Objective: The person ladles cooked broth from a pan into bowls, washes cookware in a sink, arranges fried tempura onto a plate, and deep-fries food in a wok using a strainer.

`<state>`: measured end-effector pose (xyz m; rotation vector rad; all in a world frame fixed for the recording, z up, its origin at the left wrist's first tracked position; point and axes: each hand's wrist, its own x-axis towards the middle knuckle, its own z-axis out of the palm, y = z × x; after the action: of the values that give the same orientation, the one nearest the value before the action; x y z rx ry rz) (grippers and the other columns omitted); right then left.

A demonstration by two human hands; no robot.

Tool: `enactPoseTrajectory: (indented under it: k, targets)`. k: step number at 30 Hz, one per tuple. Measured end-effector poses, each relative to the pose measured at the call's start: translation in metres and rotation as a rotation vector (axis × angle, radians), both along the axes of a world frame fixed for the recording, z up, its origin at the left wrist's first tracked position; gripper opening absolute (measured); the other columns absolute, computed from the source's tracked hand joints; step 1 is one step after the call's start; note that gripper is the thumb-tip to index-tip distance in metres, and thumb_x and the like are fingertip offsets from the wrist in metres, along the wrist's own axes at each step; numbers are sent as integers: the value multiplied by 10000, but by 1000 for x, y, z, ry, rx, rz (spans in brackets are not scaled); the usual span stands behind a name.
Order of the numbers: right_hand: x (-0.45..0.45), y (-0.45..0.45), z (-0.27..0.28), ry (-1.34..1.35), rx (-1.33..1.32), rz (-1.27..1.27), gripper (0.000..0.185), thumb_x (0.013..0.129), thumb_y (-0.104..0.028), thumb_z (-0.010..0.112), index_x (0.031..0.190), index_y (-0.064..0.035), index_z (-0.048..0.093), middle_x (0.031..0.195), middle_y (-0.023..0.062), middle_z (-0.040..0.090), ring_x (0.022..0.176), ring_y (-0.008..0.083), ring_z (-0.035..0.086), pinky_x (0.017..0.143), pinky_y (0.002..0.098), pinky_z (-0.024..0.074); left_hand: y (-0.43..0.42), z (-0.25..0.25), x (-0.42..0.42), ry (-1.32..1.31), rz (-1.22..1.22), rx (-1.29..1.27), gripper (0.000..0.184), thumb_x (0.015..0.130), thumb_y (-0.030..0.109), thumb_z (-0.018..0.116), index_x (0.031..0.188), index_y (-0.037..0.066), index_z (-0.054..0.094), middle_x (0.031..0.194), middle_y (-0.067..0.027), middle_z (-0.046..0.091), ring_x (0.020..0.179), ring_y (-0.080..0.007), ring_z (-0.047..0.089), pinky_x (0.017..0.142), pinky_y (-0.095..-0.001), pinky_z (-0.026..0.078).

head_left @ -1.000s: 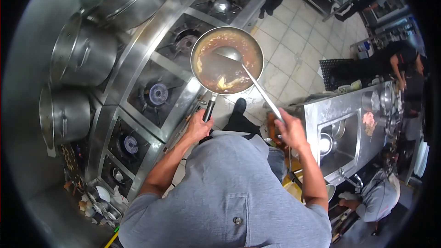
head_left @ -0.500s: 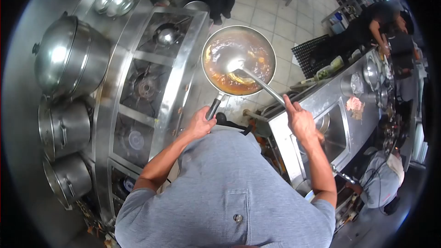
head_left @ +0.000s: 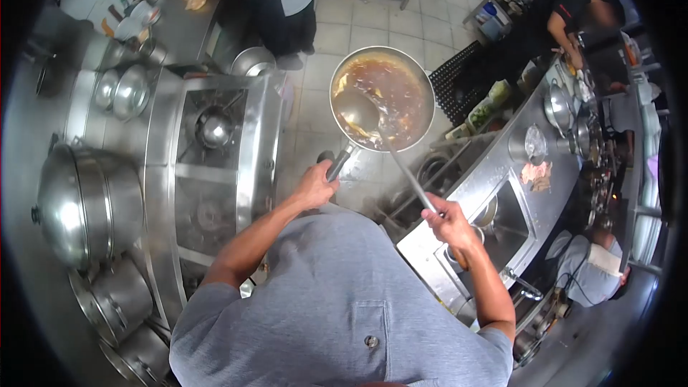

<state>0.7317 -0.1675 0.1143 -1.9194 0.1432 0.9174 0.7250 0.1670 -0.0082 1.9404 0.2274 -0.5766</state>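
Observation:
My left hand (head_left: pixel 314 186) is wrapped round the dark handle of a large round pan (head_left: pixel 432 100), held up in front of me above the floor. Reddish-brown sauce (head_left: pixel 394 89) with yellowish pieces fills the pan. The long metal shaft of a ladle (head_left: pixel 408 177) is gripped in my right hand (head_left: pixel 451 222). Its round bowl sits in the sauce at the pan's left side, partly blurred. A wooden-looking end of the ladle shows below my right hand.
On my left is a stove (head_left: pixel 215 127) with a big lidded pot (head_left: pixel 89 204) and several pots behind. A steel counter (head_left: pixel 466 204) with a sink and pinkish food (head_left: pixel 536 173) is on my right. People stand ahead-left and along the right; a black mat (head_left: pixel 455 86) lies on the floor.
My view has turned left, bringing another worker's counter into sight. The ladle's bowl has moved left and nearer within the pan, and my right hand has come lower and left.

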Motion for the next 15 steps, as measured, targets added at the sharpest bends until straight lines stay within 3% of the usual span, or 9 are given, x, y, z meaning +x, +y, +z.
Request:
enactPoseTrajectory:
  k: [1, 3, 5, 7, 12, 14, 15]
  targets:
    - [4, -2, -29, -262, -61, 80, 481, 956, -186, 663, 1392, -20, 547, 659, 50, 529, 565, 146, 480, 553, 323, 428, 3, 2, 15, 42, 1, -2, 200, 870, 178, 623, 981, 22, 565, 587, -67, 572, 465, -173, 588, 482, -361, 456]
    - [27, 14, -28, -482, -291, 178, 480, 932, -119, 633, 1390, -17, 531, 762, 233, 614, 680, 395, 640, 700, 440, 512, 11, -11, 44, -14, -46, 8, 191, 866, 169, 626, 977, 26, 564, 593, -67, 573, 460, -175, 584, 481, -366, 457]
    - [49, 22, -46, -572, -402, 182, 497, 924, -105, 626, 1402, -26, 514, 821, 243, 632, 729, 426, 642, 710, 460, 520, 17, -14, 70, -67, -97, 16, 184, 863, 161, 629, 973, 30, 564, 600, -67, 575, 456, -176, 580, 479, -371, 457]
    - [77, 30, -55, -675, -513, 189, 516, 915, -92, 620, 1413, -35, 497, 879, 254, 650, 778, 456, 644, 720, 480, 528, 21, -8, 101, 21, -104, 6, 198, 820, 162, 647, 915, 2, 579, 766, -182, 632, 735, -345, 625, 674, -448, 466]
    - [132, 37, -48, -647, -713, 37, 533, 915, -72, 617, 1430, -66, 483, 932, 243, 655, 824, 426, 661, 755, 489, 532, 23, -8, 173, 5, -171, -5, 193, 824, 163, 640, 915, 3, 580, 757, -179, 632, 721, -353, 633, 659, -435, 474]
    - [158, 34, -41, -696, -590, -87, 511, 922, -83, 620, 1419, -68, 501, 993, 251, 666, 855, 426, 666, 782, 476, 524, 19, -6, 206, -10, -176, -1, 196, 825, 167, 642, 911, 3, 578, 743, -174, 629, 709, -345, 639, 650, -434, 477]
    - [172, 33, -30, -573, -500, -161, 478, 921, -86, 629, 1389, -57, 533, 1047, 263, 672, 904, 430, 669, 823, 458, 517, 17, -3, 222, 59, -172, -41, 204, 823, 173, 648, 909, 4, 576, 723, -169, 622, 687, -339, 642, 638, -434, 479]
